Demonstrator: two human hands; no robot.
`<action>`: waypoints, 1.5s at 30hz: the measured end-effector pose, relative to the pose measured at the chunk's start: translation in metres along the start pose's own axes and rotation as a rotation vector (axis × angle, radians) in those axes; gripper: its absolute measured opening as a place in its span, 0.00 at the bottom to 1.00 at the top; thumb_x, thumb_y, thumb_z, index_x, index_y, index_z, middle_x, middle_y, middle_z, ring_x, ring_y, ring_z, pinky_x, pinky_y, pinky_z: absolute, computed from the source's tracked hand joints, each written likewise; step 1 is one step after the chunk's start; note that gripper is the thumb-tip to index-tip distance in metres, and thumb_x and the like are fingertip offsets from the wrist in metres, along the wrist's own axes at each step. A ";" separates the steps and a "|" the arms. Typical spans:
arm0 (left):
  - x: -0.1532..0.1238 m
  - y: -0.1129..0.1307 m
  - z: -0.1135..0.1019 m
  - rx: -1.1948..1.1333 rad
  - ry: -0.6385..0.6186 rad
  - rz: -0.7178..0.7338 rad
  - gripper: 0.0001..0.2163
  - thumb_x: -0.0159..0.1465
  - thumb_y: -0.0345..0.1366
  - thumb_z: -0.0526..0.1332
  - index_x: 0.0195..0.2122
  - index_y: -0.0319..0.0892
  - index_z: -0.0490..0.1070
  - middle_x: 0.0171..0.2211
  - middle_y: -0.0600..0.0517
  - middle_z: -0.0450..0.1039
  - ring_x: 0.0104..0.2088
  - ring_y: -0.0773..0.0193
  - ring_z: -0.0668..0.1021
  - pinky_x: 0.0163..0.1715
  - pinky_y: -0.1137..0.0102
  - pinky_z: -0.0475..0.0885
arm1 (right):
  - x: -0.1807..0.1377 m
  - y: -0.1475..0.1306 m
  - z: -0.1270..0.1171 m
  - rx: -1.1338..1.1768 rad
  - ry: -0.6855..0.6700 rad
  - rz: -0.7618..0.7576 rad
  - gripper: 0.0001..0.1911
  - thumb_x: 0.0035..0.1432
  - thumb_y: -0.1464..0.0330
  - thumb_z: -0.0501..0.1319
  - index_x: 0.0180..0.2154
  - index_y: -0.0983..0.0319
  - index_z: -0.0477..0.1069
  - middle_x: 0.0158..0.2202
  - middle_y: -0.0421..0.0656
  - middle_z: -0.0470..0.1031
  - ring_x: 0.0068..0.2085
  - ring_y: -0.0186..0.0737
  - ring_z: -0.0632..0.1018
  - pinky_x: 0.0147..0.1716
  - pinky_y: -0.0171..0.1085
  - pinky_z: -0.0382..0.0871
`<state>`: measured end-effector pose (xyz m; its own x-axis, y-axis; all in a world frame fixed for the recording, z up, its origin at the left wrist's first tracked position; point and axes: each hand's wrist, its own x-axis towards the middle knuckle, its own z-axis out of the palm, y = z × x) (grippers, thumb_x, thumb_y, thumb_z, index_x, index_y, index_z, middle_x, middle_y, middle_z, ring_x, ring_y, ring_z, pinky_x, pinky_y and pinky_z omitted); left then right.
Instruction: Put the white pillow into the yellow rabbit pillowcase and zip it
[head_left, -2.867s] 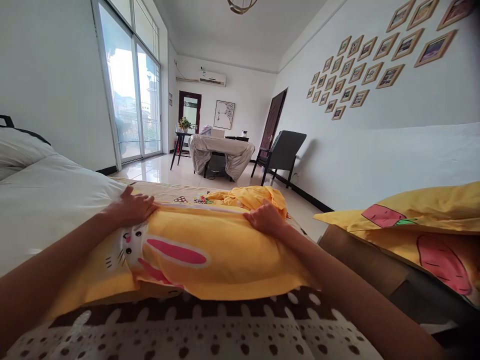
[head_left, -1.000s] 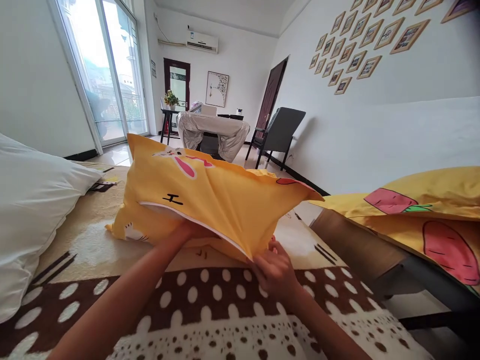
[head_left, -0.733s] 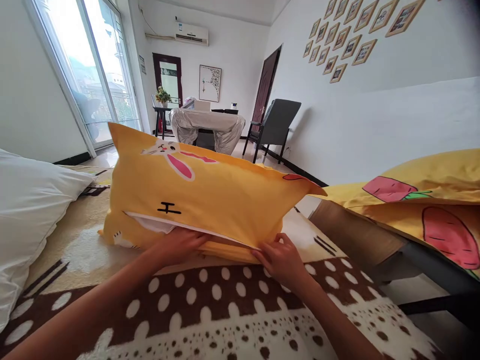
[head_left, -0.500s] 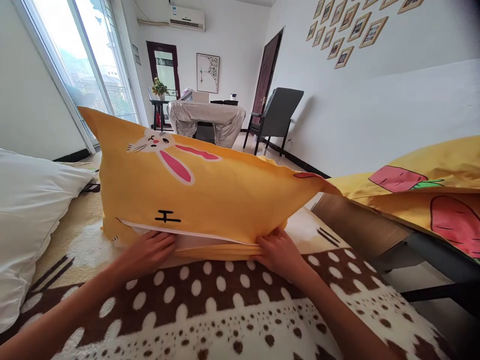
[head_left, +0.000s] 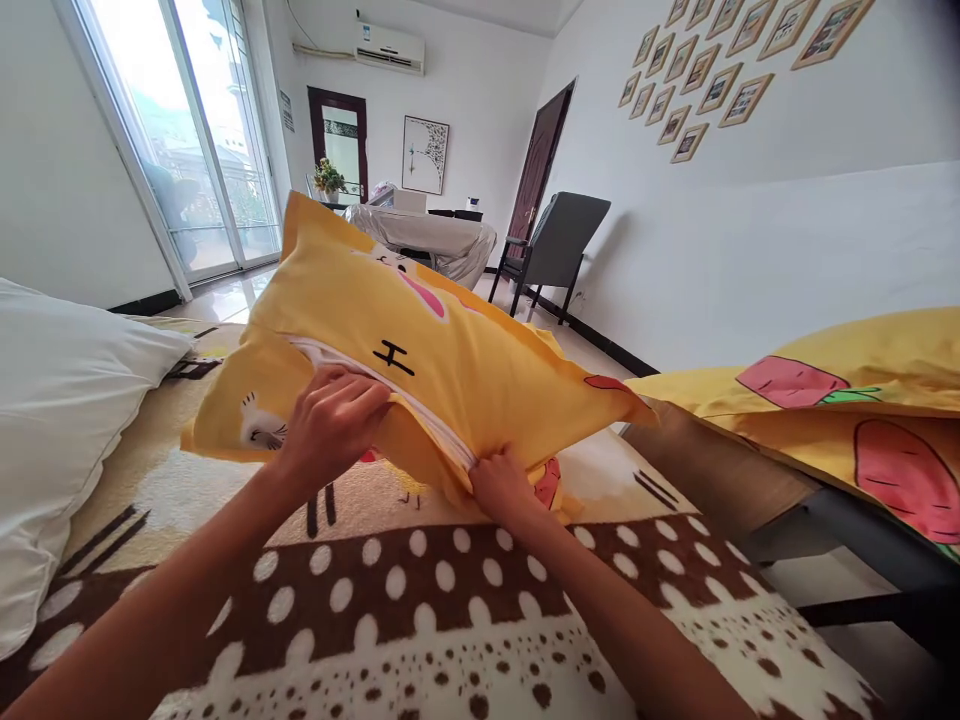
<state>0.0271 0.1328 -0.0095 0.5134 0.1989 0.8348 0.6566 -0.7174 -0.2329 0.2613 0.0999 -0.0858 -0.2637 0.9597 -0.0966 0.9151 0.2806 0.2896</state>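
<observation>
Head view: bed w/ dotted brown-and-white blanket [head_left: 450,600]. Yellow rabbit-print pillowcase [head_left: 480,370] is held clear of the blanket, over its middle, tilted w/ far-left corner up. Opening runs along the near side; white inner pillow [head_left: 328,354] shows in the gap.

L hand [head_left: 330,425]: fingers curled tight on the lower flap near the opening's left end. R hand [head_left: 501,490]: pinching the case edge at the opening's right end, low, just above the blanket. Fabric bunched betw. the hands.

Judged: insert is in and mostly seated. Opening not closed, flap not tucked over, near-right corner looks slack.

Also noted: white bedding [head_left: 67,390] at blanket's left edge; second yellow pillow [head_left: 847,400] beyond right edge, well apart.
</observation>
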 end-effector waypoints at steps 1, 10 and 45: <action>-0.004 -0.004 0.007 -0.001 -0.006 -0.059 0.10 0.67 0.31 0.54 0.28 0.41 0.69 0.27 0.53 0.77 0.28 0.64 0.76 0.41 0.67 0.67 | 0.001 0.003 0.002 0.000 0.002 0.007 0.12 0.61 0.68 0.57 0.38 0.65 0.79 0.34 0.56 0.80 0.38 0.47 0.80 0.42 0.43 0.60; -0.070 -0.045 0.067 -0.136 -0.523 -0.647 0.16 0.67 0.41 0.48 0.33 0.42 0.73 0.22 0.50 0.73 0.26 0.59 0.76 0.25 0.70 0.60 | -0.006 0.035 0.000 0.067 0.045 0.065 0.22 0.59 0.52 0.60 0.36 0.65 0.79 0.33 0.53 0.80 0.39 0.51 0.80 0.41 0.41 0.65; -0.094 -0.086 0.033 -0.083 -0.719 -0.589 0.11 0.62 0.33 0.50 0.28 0.42 0.70 0.29 0.47 0.76 0.35 0.56 0.77 0.36 0.65 0.68 | -0.023 0.031 -0.011 0.187 -0.100 0.181 0.20 0.56 0.54 0.62 0.36 0.65 0.78 0.38 0.56 0.78 0.41 0.54 0.79 0.38 0.43 0.67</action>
<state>-0.0596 0.1979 -0.0838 0.3470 0.8914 0.2915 0.8925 -0.4093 0.1894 0.2928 0.0871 -0.0645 -0.0681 0.9855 -0.1557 0.9874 0.0889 0.1310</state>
